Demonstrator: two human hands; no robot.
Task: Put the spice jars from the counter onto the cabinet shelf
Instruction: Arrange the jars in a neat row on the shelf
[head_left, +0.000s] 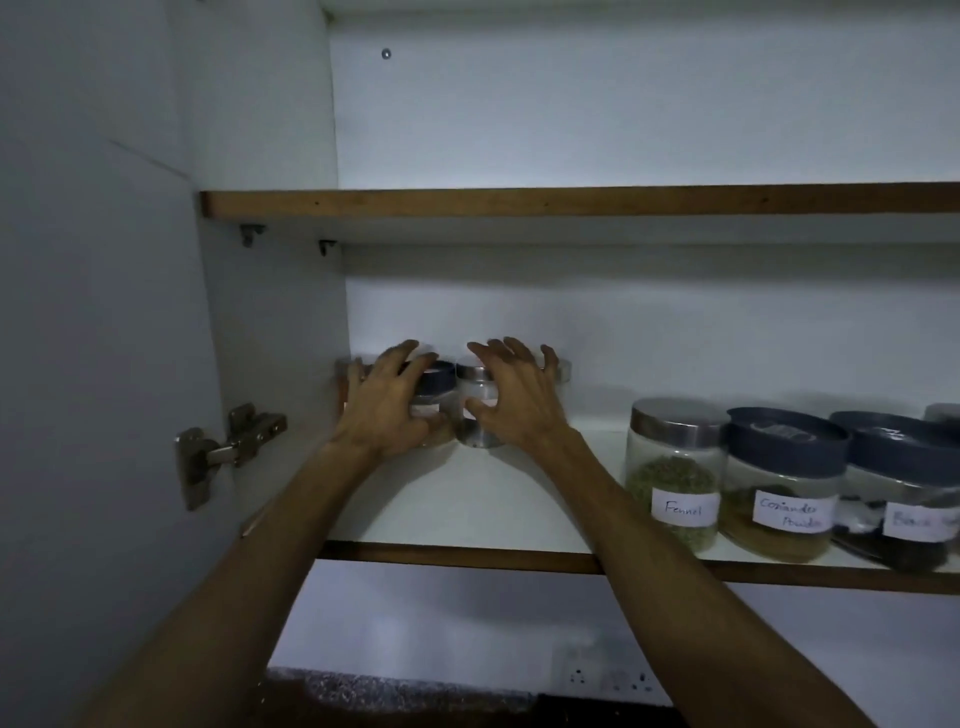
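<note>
At the back left of the lower cabinet shelf (493, 499) stands a cluster of small spice jars. My left hand (382, 405) wraps over a clear jar with a dark blue lid (439, 376). My right hand (519, 400) hovers with spread, curled fingers beside a silver-lidded jar (475, 395), its thumb in front of the glass. Another silver lid (565, 370) shows behind the right hand. Further jars behind my hands are mostly hidden. Both forearms reach up over the shelf's wooden front edge.
On the right of the same shelf stand labelled jars: Fennel (675, 467), Coriander Powder (784, 483) and a dark-filled one (904, 499). The upper shelf (571, 200) is above. The open door with its hinge (228, 447) is at left. A speckled counter (389, 691) and wall socket (613, 680) lie below.
</note>
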